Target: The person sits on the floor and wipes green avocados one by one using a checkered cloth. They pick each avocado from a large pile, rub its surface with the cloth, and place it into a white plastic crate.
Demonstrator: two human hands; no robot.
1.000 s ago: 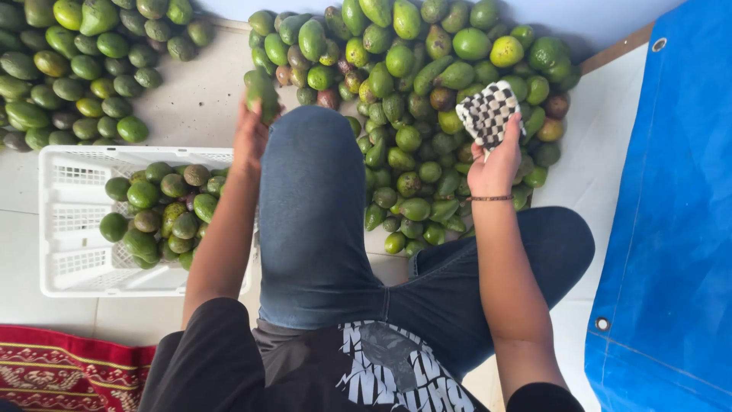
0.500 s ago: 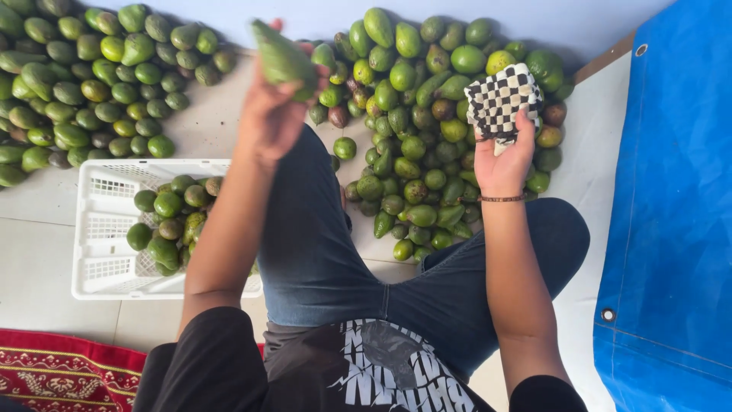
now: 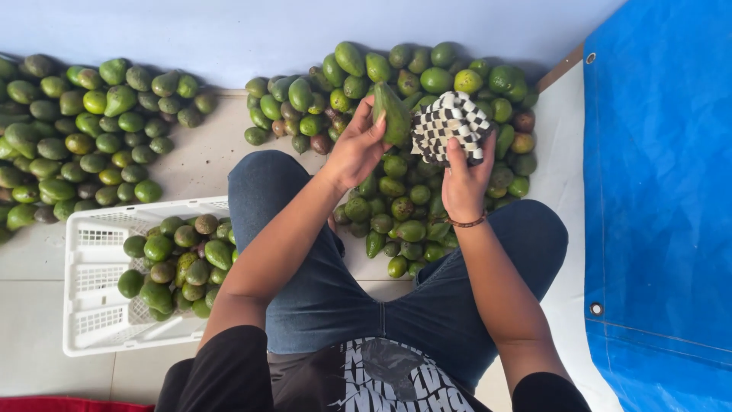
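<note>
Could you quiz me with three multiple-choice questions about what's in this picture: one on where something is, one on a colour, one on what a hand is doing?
1. Where is the white plastic crate?
A. On the blue tarp
B. On the floor beside the person's left knee
C. On the person's lap

2. What colours is the netted sleeve?
A. Black and white
B. Red and yellow
C. Plain green

3. What is the left hand doing?
A. Resting empty on the knee
B. Gripping the crate's rim
C. Holding a long green avocado

Answers: 1 B, the crate sits on the pale floor at the left of the leg. 2 A, it shows a chequered pattern in the right hand. 3 C, the fingers wrap the fruit, next to the sleeve.
</note>
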